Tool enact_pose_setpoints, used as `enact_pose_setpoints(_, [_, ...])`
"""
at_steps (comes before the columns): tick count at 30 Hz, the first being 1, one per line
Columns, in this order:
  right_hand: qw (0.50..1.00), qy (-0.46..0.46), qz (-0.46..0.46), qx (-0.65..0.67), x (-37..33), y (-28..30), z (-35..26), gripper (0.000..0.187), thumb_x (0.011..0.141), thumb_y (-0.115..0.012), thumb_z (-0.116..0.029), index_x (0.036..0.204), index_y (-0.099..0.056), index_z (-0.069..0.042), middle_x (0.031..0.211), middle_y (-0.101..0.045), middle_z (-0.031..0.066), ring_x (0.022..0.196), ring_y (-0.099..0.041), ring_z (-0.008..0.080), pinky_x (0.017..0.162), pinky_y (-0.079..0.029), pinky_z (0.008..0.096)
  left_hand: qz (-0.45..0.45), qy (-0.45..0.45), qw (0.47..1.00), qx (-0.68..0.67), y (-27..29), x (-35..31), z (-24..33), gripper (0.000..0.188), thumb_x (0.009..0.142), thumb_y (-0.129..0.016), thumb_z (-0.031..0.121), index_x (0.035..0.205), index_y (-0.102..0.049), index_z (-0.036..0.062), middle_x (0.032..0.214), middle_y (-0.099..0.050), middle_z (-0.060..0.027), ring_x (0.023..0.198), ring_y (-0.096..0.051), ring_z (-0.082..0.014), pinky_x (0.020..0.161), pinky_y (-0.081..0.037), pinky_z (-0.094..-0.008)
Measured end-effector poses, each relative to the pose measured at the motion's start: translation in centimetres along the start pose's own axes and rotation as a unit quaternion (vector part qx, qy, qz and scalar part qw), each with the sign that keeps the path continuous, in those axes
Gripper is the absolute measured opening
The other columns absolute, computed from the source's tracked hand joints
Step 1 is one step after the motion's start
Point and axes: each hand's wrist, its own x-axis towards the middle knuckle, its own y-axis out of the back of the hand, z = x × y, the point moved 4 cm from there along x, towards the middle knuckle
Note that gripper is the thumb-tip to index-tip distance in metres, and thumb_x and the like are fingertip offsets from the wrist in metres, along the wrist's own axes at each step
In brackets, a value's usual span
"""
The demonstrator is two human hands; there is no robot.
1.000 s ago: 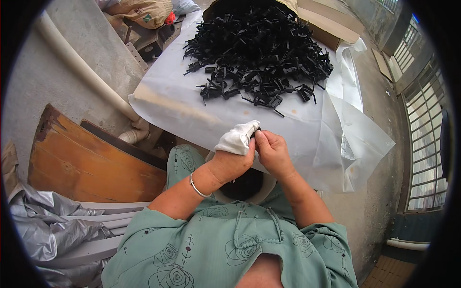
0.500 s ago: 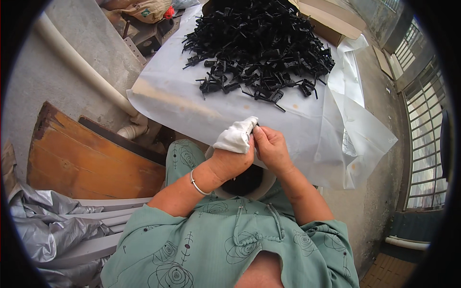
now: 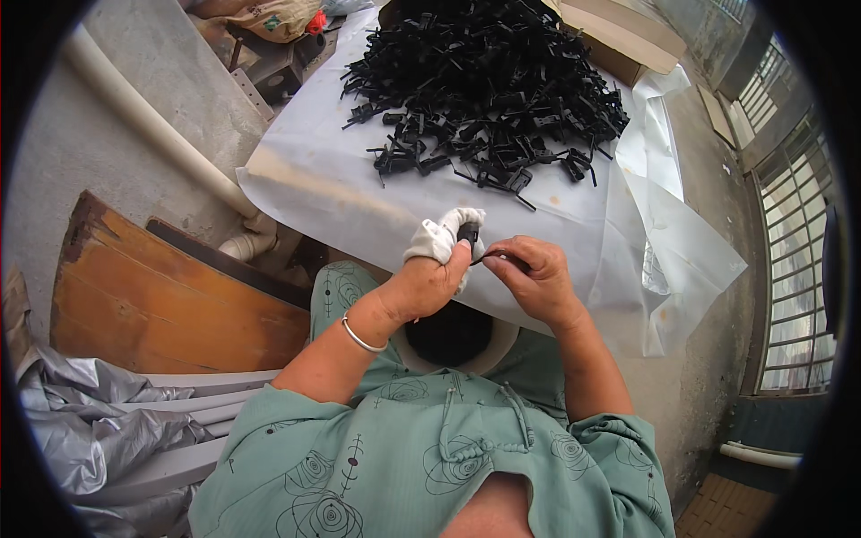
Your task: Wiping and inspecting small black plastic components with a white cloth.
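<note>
My left hand (image 3: pixel 441 260), its fingers in a white cloth glove with the thumb bare, grips a small black plastic part (image 3: pixel 467 232) just over the table's near edge. From that part a thin dark strip (image 3: pixel 484 257) runs to the right. My right hand (image 3: pixel 535 273), bare, pinches the strip's other end between thumb and fingers; whether the strip is joined to the part I cannot tell. Beyond both hands a large heap of similar black plastic parts (image 3: pixel 489 85) lies on the table.
Whitish plastic sheeting (image 3: pixel 359 211) covers the table and hangs off its right side. A cardboard box (image 3: pixel 619 36) stands behind the heap. Between my knees sits a pale round bucket (image 3: pixel 499 348), dark inside. A wooden board (image 3: pixel 170 296) and a pipe (image 3: pixel 143 121) are at the left.
My hands have drawn apart, the right one moving to the right. The black part in my left hand and the thin strip between the hands have come into sight.
</note>
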Motion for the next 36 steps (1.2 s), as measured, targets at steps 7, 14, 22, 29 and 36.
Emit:
enact_pose_setpoints(7, [0.974,-0.155,-0.044,0.162,-0.1,-0.7,0.1,0.021,0.082,-0.065,-0.014,0.067,-0.053,-0.005,0.059,-0.045,-0.0076,0.056,-0.039,0.0011,0.048,-0.032,0.0189,-0.067,-0.043,0.997,0.002,-0.5,-0.4,1.1,0.034,0.088,-0.04,0.011,0.121,-0.039,0.0026,0.078,-0.046,0.0014,0.055,-0.037,-0.0018,0.049,-0.032,-0.017])
enact_pose_setpoints(14, [0.986,-0.098,-0.049,0.126,-0.2,-1.2,-0.2,0.025,0.088,-0.056,-0.018,0.069,-0.052,-0.003,0.059,-0.045,-0.0035,0.056,-0.039,0.0052,0.049,-0.034,0.0221,-0.025,-0.121,0.987,0.1,-0.6,-0.1,0.8,0.029,0.086,-0.04,0.007,0.114,-0.042,0.0032,0.081,-0.047,0.0008,0.064,-0.04,-0.0032,0.056,-0.037,-0.0189])
enact_pose_setpoints(22, [0.991,-0.109,-0.06,0.041,-0.2,-2.1,0.5,0.026,0.092,-0.046,-0.014,0.072,-0.051,0.0,0.059,-0.045,0.0012,0.057,-0.038,0.0089,0.053,-0.037,0.0264,0.04,-0.164,0.949,0.268,-1.6,-0.3,0.8,0.026,0.08,-0.041,0.005,0.105,-0.044,-0.0026,0.086,-0.053,-0.014,0.077,-0.052,-0.0235,0.072,-0.044,-0.0323])
enact_pose_setpoints(29, [0.991,-0.098,-0.061,0.065,-0.4,-2.4,1.4,0.026,0.09,-0.049,-0.017,0.071,-0.051,0.002,0.06,-0.05,0.0129,0.053,-0.044,0.0208,0.052,-0.039,0.0331,0.068,-0.157,0.963,0.209,-1.1,-0.9,0.9,0.023,0.081,-0.043,0.008,0.1,-0.048,-0.0049,0.084,-0.055,-0.0204,0.079,-0.053,-0.0355,0.072,-0.044,-0.0391])
enact_pose_setpoints(36, [0.904,-0.079,0.059,-0.415,3.1,3.2,6.0,0.012,0.08,-0.059,-0.013,0.081,-0.057,-0.001,0.068,-0.058,0.0148,0.059,-0.055,0.0293,0.056,-0.044,0.0367,-0.063,-0.208,0.889,0.404,0.3,-0.1,0.5,0.021,0.086,-0.047,0.009,0.103,-0.057,0.0002,0.097,-0.058,-0.0147,0.087,-0.06,-0.0259,0.073,-0.048,-0.0308])
